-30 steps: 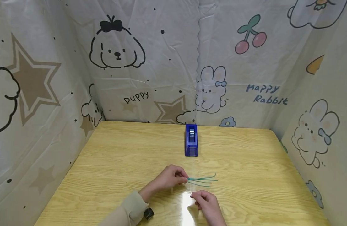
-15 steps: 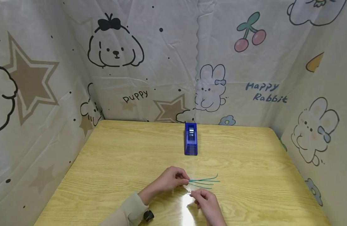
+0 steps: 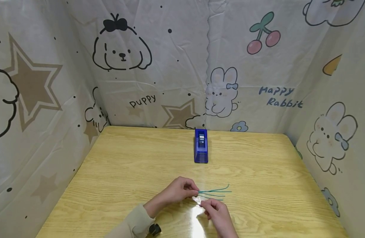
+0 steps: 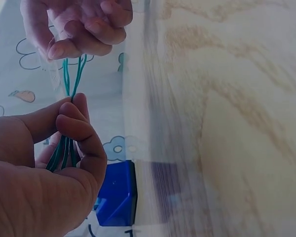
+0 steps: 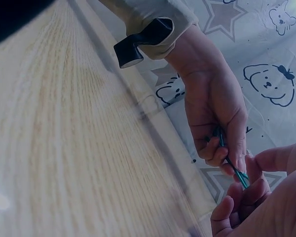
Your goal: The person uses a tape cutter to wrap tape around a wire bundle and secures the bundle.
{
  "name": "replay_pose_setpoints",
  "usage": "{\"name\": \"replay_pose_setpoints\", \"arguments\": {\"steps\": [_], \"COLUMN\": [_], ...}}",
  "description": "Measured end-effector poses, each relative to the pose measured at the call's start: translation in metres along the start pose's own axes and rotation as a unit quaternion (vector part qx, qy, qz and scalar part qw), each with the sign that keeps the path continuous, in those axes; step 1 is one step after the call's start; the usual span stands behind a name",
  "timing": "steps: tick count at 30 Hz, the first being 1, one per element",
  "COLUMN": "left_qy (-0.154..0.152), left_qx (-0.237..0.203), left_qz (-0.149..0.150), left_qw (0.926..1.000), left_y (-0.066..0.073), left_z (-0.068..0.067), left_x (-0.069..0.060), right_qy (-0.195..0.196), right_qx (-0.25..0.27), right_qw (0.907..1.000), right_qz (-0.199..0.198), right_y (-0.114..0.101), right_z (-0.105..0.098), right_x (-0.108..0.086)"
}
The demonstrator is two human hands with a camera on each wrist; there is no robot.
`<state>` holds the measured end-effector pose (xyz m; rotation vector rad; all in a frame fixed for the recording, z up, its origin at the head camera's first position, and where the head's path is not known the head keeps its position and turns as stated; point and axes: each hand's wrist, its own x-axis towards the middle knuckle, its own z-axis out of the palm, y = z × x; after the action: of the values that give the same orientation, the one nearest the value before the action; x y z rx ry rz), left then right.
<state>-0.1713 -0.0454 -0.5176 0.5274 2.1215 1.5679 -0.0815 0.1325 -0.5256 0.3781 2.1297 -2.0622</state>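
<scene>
My left hand (image 3: 180, 189) pinches a bundle of thin green wire-like strands (image 3: 215, 190) between thumb and fingers. Their free ends fan out to the right, one curving upward at its tip. In the left wrist view, more of the strands (image 4: 65, 153) run through the curled fingers. My right hand (image 3: 218, 213), lower and to the right, pinches the end of a clear strip of tape (image 3: 197, 199). That strip spans the small gap to the left fingertips. Fingers partly hide where tape and strands meet.
A blue tape dispenser (image 3: 201, 146) stands near the back edge of the wooden table (image 3: 134, 155). Printed cloth (image 3: 176, 49) surrounds the table at the back and sides. A black wrist device (image 3: 154, 229) is by the left sleeve.
The left hand and strands have shifted slightly toward the right hand. Clear tape now shows more plainly between the hands. The right hand stays almost in place.
</scene>
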Motion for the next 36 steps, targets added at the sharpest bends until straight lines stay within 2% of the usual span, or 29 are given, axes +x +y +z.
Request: {"name": "replay_pose_setpoints", "arguments": {"steps": [6, 21, 32, 36], "left_qy": [-0.002, -0.049, -0.077, -0.077], "left_qx": [-0.021, -0.052, -0.047, -0.044], "left_qz": [-0.006, -0.004, 0.003, 0.000], "left_qw": [0.9998, 0.9974, 0.9959, 0.9961], "left_y": [-0.0002, 0.0003, -0.0001, -0.0006], "left_z": [-0.0005, -0.0006, -0.0041, -0.0049], "left_x": [0.0002, -0.0060, -0.0073, -0.0079], "right_qy": [-0.002, 0.002, -0.001, -0.002], "right_qx": [-0.001, -0.017, -0.022, -0.015], "right_qw": [1.0000, 0.9997, 0.9997, 0.9999], "right_qz": [-0.002, 0.014, 0.007, 0.000], "right_y": [0.0015, 0.0070, 0.0082, 0.0079], "right_z": [-0.0003, -0.0007, 0.0001, 0.0011], "right_x": [0.0007, 0.0035, 0.0031, 0.0020]}}
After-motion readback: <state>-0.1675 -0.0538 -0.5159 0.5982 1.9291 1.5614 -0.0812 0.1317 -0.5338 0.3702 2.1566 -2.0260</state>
